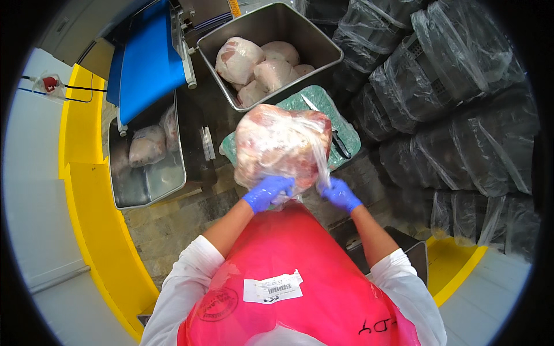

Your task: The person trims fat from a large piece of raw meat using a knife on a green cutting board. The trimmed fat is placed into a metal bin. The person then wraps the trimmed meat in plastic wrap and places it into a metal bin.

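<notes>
A large piece of raw meat [271, 144] in clear plastic wrap lies on a green cutting board [314, 95] in front of me. My left hand [269, 192], in a blue glove, is closed on the wrap at the near left edge of the meat. At the near right, my gloved right hand [340, 195] grips a gathered, stretched strand of the plastic wrap [320, 153]. A knife with a black handle [340, 146] rests on the board to the right of the meat, its blade pointing away. The meat partly covers the board.
Beyond the board stands a steel bin [324, 46] holding several wrapped meat pieces [239, 59]. At left, a blue conveyor belt [150, 57] slopes above another steel bin [156, 187] with meat in it. Plastic-covered dark crates [427, 75] are stacked along the right.
</notes>
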Action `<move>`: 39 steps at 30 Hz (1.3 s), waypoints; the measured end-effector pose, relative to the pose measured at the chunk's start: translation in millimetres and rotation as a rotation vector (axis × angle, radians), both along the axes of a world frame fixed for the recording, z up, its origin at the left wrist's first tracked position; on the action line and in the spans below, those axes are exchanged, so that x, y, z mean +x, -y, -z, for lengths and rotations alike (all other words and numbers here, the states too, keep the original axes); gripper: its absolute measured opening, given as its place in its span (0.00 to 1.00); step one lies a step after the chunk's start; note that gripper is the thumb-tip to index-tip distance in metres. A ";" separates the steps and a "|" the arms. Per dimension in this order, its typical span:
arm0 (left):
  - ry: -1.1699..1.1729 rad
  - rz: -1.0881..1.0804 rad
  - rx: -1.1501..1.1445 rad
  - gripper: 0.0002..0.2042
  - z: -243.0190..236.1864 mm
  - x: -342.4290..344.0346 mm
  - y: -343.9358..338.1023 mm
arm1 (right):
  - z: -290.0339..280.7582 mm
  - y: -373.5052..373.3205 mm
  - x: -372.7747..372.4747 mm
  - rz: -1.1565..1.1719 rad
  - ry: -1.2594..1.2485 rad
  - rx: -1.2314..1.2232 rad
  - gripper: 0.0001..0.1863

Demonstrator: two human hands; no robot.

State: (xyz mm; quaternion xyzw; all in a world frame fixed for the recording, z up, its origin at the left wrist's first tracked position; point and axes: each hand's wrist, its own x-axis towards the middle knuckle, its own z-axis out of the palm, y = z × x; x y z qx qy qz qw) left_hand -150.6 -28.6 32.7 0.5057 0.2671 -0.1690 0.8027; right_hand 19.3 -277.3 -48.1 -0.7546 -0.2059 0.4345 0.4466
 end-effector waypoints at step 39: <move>0.461 -0.853 0.071 0.11 -93.5 -142.7 -118.1 | -55.5 -115.2 -57.9 -0.694 1.343 0.250 0.23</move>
